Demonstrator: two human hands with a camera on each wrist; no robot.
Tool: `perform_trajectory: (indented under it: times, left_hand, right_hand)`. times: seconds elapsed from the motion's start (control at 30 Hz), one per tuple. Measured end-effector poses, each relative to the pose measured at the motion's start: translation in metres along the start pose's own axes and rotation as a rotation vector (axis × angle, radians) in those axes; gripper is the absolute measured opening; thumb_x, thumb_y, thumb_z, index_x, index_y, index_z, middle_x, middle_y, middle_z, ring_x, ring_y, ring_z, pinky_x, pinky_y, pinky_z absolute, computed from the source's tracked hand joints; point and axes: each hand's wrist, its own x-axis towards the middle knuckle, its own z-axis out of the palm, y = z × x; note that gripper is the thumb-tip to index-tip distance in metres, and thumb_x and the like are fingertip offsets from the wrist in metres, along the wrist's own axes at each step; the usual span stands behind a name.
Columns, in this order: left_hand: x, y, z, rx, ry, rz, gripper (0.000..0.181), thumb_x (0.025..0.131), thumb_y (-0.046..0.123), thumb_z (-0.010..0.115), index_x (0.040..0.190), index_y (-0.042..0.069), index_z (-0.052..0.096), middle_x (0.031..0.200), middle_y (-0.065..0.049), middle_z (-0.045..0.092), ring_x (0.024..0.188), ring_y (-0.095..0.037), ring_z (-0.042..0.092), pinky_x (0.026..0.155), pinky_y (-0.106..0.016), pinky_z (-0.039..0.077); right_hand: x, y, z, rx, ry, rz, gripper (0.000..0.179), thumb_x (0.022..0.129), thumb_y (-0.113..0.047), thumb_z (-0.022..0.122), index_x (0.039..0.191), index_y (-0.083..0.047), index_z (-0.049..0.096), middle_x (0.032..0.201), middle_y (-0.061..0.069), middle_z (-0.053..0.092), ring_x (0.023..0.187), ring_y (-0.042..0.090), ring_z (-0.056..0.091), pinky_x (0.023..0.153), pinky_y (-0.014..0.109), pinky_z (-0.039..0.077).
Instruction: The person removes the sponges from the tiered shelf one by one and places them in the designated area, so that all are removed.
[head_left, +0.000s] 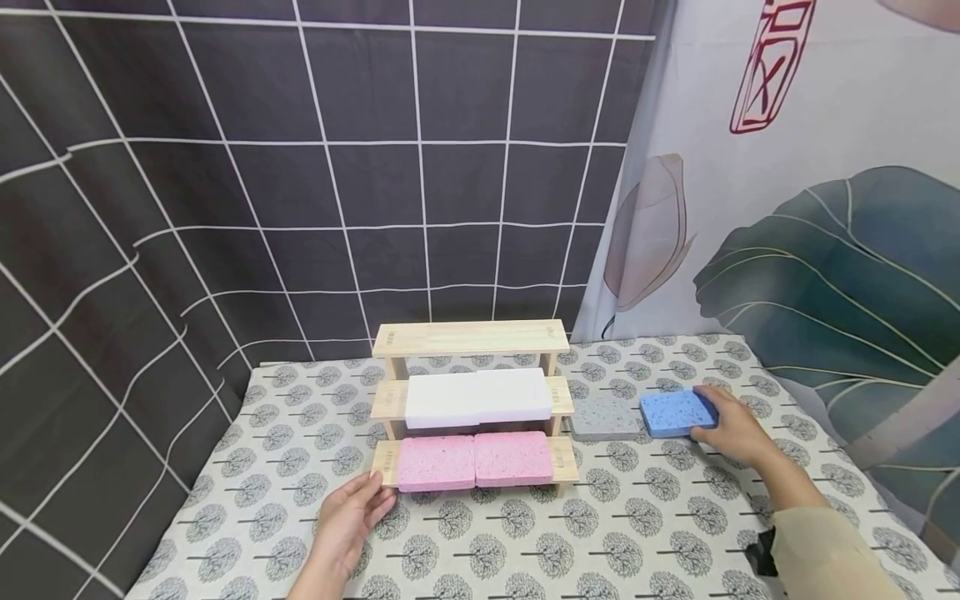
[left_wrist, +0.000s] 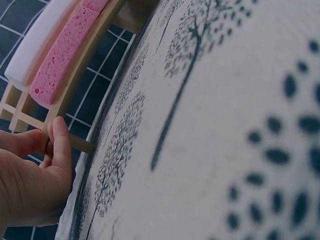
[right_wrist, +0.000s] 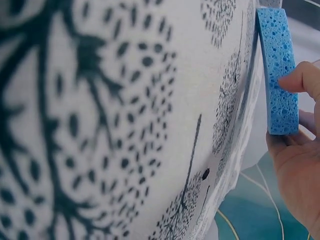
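Note:
A three-tier wooden stand (head_left: 471,337) carries two pink sponges (head_left: 437,463) on its lowest step and two white sponge blocks (head_left: 441,400) on the middle one. My left hand (head_left: 349,518) pinches the left end of that lowest step between thumb and fingers, as the left wrist view shows up close (left_wrist: 37,172). To the right of the stand, my right hand (head_left: 733,423) grips a blue sponge (head_left: 675,414) by its right edge. In the right wrist view the thumb lies on one broad face of the blue sponge (right_wrist: 280,55), with fingers behind it.
A grey sponge (head_left: 604,419) lies flat between the stand and the blue sponge. The table wears a tree-print cloth (head_left: 262,521). Behind stand a dark grid-patterned curtain (head_left: 367,92) and, at the right, a white leaf-print curtain (head_left: 697,108). The top step holds nothing.

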Motion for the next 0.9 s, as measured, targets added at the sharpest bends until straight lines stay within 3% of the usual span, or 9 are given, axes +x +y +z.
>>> perform_trajectory:
  times: [0.5, 0.7, 0.8, 0.9]
  left_hand:
    - [0.001, 0.0, 0.0, 0.014, 0.0, -0.014, 0.048, 0.103, 0.012, 0.058, 0.138, -0.017, 0.04, 0.091, -0.006, 0.064, 0.082, -0.009, 0.066, 0.086, -0.023, 0.062]
    - [0.002, -0.001, -0.001, 0.009, 0.0, -0.009, 0.048, 0.104, 0.011, 0.057, 0.138, -0.017, 0.04, 0.091, -0.006, 0.064, 0.082, -0.009, 0.066, 0.085, -0.023, 0.063]
    - [0.002, -0.001, -0.001, 0.01, -0.001, -0.006, 0.049, 0.104, 0.012, 0.057, 0.139, -0.018, 0.039, 0.091, -0.006, 0.064, 0.082, -0.009, 0.065, 0.085, -0.023, 0.062]
    - [0.002, 0.0, 0.0, 0.009, 0.005, -0.007, 0.048, 0.104, 0.012, 0.057, 0.138, -0.017, 0.04, 0.091, -0.006, 0.064, 0.082, -0.009, 0.066, 0.085, -0.023, 0.062]
  right_hand:
    - [-0.003, -0.002, -0.007, -0.034, -0.025, 0.007, 0.084, 0.078, -0.004, 0.077, 0.146, 0.017, 0.031, 0.148, 0.045, 0.024, 0.129, 0.067, 0.028, 0.106, 0.081, 0.026]
    - [-0.002, -0.011, -0.008, 0.005, 0.039, -0.026, 0.077, 0.086, -0.005, 0.073, 0.148, 0.013, 0.031, 0.148, 0.042, 0.028, 0.122, 0.067, 0.039, 0.098, 0.078, 0.041]
    - [0.0, -0.026, -0.007, 0.054, 0.132, -0.094, 0.069, 0.089, -0.003, 0.07, 0.147, 0.013, 0.036, 0.143, 0.039, 0.036, 0.12, 0.064, 0.044, 0.098, 0.07, 0.047]
    - [0.004, -0.045, -0.006, 0.123, 0.227, -0.178, 0.061, 0.088, 0.003, 0.069, 0.142, 0.014, 0.043, 0.137, 0.036, 0.046, 0.12, 0.057, 0.05, 0.102, 0.037, 0.055]
